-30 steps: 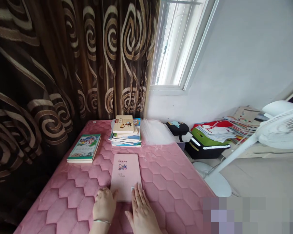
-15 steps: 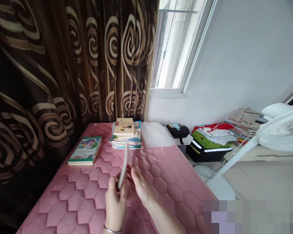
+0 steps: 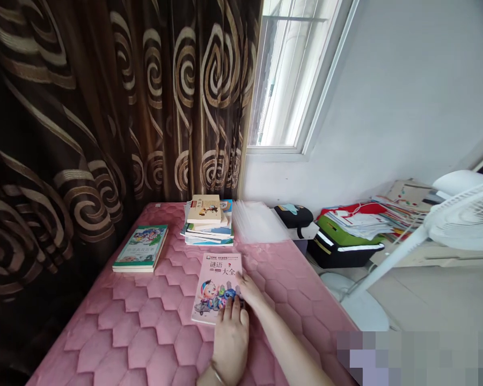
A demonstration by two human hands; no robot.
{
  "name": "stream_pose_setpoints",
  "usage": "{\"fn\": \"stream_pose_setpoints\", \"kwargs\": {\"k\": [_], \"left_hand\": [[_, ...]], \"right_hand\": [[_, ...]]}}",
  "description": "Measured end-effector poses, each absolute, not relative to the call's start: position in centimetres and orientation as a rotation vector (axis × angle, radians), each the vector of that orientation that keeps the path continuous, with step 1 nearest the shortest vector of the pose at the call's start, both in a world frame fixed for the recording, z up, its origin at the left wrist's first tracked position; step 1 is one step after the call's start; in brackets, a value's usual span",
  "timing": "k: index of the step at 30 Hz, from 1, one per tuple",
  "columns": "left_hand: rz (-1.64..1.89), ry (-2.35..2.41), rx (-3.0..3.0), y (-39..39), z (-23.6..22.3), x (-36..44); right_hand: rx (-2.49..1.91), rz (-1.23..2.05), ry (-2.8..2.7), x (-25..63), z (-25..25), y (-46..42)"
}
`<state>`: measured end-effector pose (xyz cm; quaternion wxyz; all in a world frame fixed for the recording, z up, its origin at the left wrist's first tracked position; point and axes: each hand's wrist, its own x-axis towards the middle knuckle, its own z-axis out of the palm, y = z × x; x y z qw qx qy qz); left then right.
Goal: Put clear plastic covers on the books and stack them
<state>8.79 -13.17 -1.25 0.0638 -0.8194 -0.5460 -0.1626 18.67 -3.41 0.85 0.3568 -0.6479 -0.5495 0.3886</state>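
A pink paperback book [image 3: 219, 284], with a cartoon baby and a blue creature on its cover, lies face up on the pink mattress [image 3: 145, 338]. My left hand [image 3: 231, 329], a bracelet at its wrist, rests flat over the lower right of the cover with its fingers stretched out. Beyond it, my right hand [image 3: 250, 290] touches the book's right edge, fingers extended; some of them are hidden. Green-bordered books [image 3: 140, 247] lie to the left, one on another. Farther back is a stack of several books [image 3: 204, 209] with a cream one on top.
Clear plastic sheets [image 3: 260, 222] lie beside the stack. Past the mattress's right edge are a black case [image 3: 293, 215], a black and green box [image 3: 342, 241], piled papers [image 3: 402, 206] and a white standing fan [image 3: 446, 214]. A patterned curtain [image 3: 165, 107] hangs along the left and back.
The book was upright on edge in my left hand and now lies flat, cover up. My left hand has moved right, onto the cover; my right hand has moved forward to its right edge.
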Motion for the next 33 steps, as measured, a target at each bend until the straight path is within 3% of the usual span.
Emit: {"fn": "stream_pose_setpoints", "kwargs": {"k": [6,11,15,20,33], "left_hand": [[-0.666,-1.713,-2.760,-12.8,1.1,6.9],[-0.609,-1.919,-2.663,-7.6,3.0,6.6],[-0.355,-2.005,-2.598,-2.5,1.4,7.1],[-0.345,-2.059,-2.456,0.5,-0.7,6.4],[-0.293,-1.868,-2.552,-0.5,-0.6,2.3]], "right_hand": [[-1.861,0.877,-1.558,18.5,1.1,-2.2],[-1.984,0.685,-1.624,18.3,1.2,-2.5],[-2.049,0.592,-1.639,18.0,0.7,-3.0],[-2.061,0.503,-1.679,18.0,0.0,-3.1],[-2.148,0.493,-1.701,17.6,0.6,-3.2]]}}
